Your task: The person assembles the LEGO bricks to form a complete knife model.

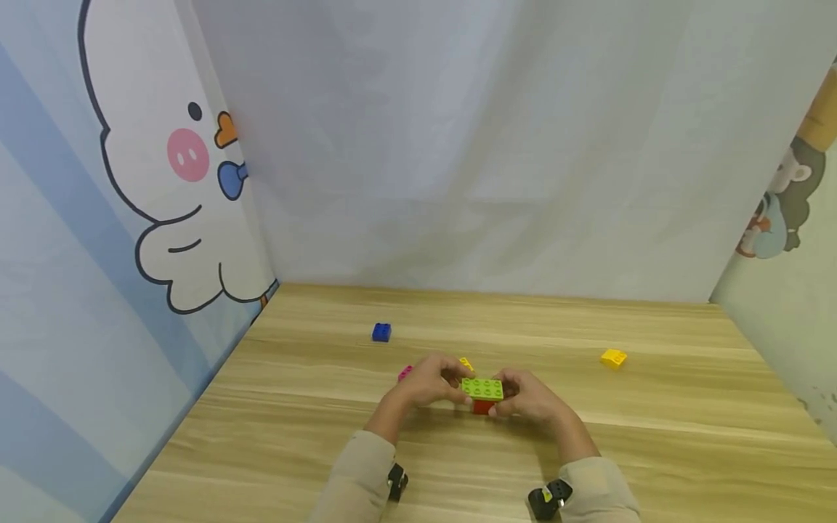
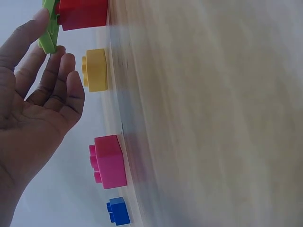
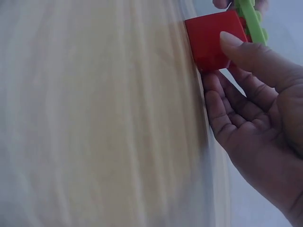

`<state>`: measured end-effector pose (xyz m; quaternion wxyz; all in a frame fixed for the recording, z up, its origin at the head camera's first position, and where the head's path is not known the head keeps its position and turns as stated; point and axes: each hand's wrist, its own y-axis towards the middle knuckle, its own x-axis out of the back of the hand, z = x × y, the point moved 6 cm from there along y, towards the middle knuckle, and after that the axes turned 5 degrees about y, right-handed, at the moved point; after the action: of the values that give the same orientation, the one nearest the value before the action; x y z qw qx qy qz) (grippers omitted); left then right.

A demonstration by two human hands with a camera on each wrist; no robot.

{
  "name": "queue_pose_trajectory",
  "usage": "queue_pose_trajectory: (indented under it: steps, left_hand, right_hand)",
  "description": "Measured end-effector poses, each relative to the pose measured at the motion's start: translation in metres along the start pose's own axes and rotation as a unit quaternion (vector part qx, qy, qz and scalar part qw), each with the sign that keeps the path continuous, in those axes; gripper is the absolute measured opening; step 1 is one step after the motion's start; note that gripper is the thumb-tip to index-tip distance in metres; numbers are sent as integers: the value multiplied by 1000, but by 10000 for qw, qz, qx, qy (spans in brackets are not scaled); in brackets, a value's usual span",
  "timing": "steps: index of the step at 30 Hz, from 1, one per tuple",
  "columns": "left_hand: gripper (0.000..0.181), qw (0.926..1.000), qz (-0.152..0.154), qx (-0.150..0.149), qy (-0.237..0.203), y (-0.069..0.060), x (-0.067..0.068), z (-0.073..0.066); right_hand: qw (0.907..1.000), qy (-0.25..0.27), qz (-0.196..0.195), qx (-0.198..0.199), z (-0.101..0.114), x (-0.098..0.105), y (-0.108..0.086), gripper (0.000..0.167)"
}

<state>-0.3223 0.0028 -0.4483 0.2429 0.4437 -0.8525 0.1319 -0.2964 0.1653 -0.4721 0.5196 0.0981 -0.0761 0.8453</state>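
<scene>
Lower centre of frame, left grip (image 1: 428, 383) pinches green brick (image 1: 482, 389), right grip (image 1: 532, 399) holds red block (image 3: 210, 40); likely stacking step, next push wants careful alignment

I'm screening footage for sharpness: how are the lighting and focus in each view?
Head view: soft light, faint shadows on the tabletop; left wrist: tabletop blurred, left hand clearer; right wrist: tabletop also blurred, red brick crisper.

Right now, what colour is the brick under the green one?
The toy brick is red, clearest in the right wrist view.
</scene>
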Motion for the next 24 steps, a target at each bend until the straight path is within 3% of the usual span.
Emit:
queue_pose_trajectory:
  steps: [6, 16, 24]
  left_hand:
    - [42, 9999, 80, 52, 72, 0, -4, -3]
    - [38, 9988, 170, -240, 398, 2, -7, -9]
    - [36, 9989, 261, -164, 349, 4, -8, -7]
  right_hand:
    - [9999, -109, -30, 14, 0, 0, 0, 37]
    - [9998, -198, -50, -48, 4, -1, 0, 38]
    - [9996, -280, -49, -22, 3, -1, 0, 38]
